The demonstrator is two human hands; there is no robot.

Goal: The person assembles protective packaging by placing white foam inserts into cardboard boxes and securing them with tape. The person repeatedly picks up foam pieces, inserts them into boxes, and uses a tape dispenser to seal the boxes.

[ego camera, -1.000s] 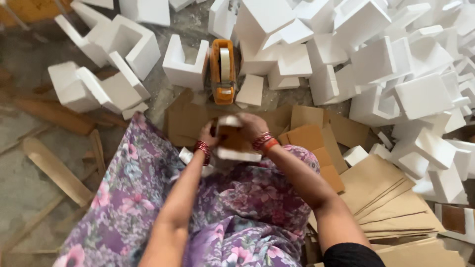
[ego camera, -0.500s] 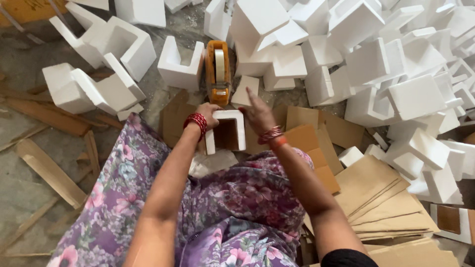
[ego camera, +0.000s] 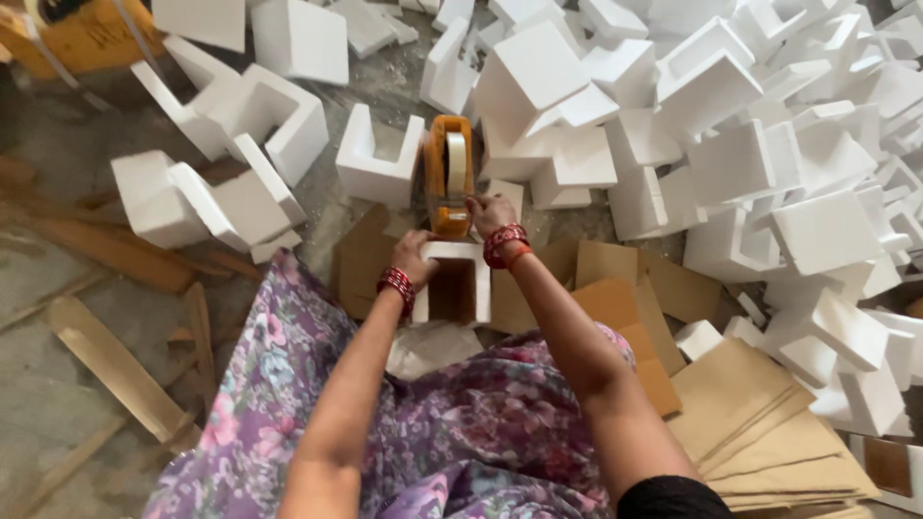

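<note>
The left hand (ego camera: 415, 258) grips a white foam block (ego camera: 454, 279). The right hand (ego camera: 490, 213) touches an orange tape dispenser (ego camera: 448, 173) just behind it.

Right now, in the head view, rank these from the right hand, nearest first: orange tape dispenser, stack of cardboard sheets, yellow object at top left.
1. Orange tape dispenser: touching the right hand.
2. Stack of cardboard sheets: lower right.
3. Yellow object: far top-left corner.

foam pile (ego camera: 731, 144), cardboard sheets (ego camera: 760, 423), wooden planks (ego camera: 111, 370)
</note>
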